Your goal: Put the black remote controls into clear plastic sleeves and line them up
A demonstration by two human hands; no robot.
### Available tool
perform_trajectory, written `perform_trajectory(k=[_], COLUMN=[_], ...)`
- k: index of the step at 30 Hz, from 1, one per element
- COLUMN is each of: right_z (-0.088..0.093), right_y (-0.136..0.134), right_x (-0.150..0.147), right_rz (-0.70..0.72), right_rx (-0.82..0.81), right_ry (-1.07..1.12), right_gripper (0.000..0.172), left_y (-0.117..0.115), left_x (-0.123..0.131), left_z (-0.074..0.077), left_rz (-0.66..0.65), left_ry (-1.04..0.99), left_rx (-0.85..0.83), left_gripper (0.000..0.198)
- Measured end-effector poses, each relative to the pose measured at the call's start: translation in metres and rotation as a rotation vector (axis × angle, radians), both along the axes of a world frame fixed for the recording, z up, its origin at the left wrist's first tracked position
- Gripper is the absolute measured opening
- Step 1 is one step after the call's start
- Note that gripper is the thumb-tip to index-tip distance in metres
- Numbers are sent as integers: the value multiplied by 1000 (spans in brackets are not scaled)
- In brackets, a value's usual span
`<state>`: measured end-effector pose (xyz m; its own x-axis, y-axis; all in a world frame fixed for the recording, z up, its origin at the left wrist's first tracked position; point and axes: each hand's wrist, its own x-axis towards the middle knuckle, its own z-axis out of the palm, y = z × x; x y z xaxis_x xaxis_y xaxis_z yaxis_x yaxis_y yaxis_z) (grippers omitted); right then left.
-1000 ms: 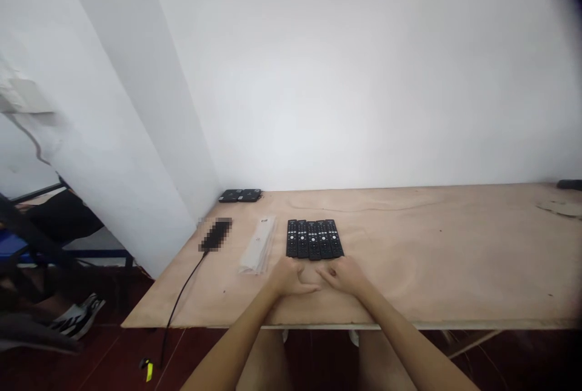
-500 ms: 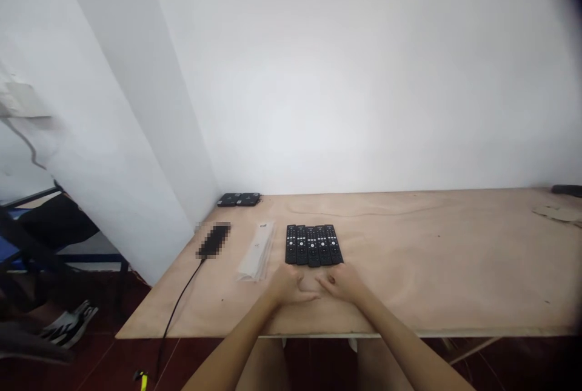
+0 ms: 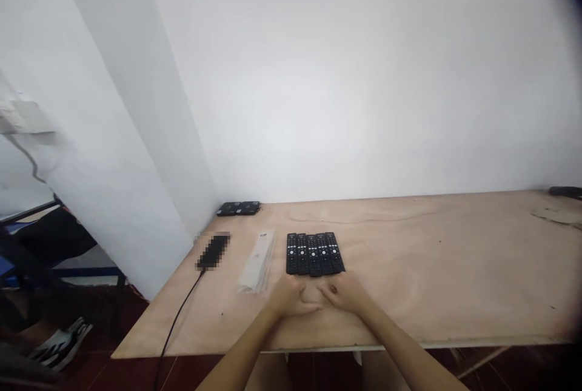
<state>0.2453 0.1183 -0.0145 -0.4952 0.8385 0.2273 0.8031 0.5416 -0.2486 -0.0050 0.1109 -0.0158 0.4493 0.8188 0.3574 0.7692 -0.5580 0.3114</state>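
Several black remote controls [image 3: 313, 254] lie side by side on the wooden table, slightly fanned, with their buttons facing up. My left hand [image 3: 291, 296] rests on the table just below the row's left end, thumb stretched out to the right and holding nothing. Near the row's lower right corner, my right hand [image 3: 344, 291] lies with its thumb side turned inward and nothing in its grasp. The fingers of both hands are partly hidden. To the left of the remotes is a stack of clear plastic sleeves [image 3: 257, 262].
Two flat black boxes [image 3: 238, 208] sit at the table's back left corner. A blurred dark object [image 3: 213, 251] has a black cable running off the front edge. At the far right lie a flat beige piece [image 3: 557, 216] and a dark item [image 3: 566, 191]. A white wall backs the table [image 3: 431, 288].
The whole scene sits slightly lower in the picture, as the head has tilted up a little. Both hands and the remote controls keep their places.
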Motion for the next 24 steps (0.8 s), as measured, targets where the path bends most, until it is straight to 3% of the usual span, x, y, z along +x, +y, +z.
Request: perform_trajectory(k=[4,11,17,20,24], right_z=[-1,-3,-3,-5,-3], right_y=[-1,-3,-7,-14,-33], right_x=[1,3,5,2,-4], right_rz=[7,65,126,161,216], right_rx=[5,13,31,34,14], right_ry=[9,20,52,87,148], right_gripper=[54,51,46,43,29], left_y=[-1,8,11,-4,-51], left_x=[1,-2,-3,-6,-4], left_z=[2,10,7,3,3], left_rz=[41,291,295,273,221], left_ry=[-71,-229,-229,-203,-160], left_rx=[83,240,265,255,238], left_gripper=[51,24,16,21,26])
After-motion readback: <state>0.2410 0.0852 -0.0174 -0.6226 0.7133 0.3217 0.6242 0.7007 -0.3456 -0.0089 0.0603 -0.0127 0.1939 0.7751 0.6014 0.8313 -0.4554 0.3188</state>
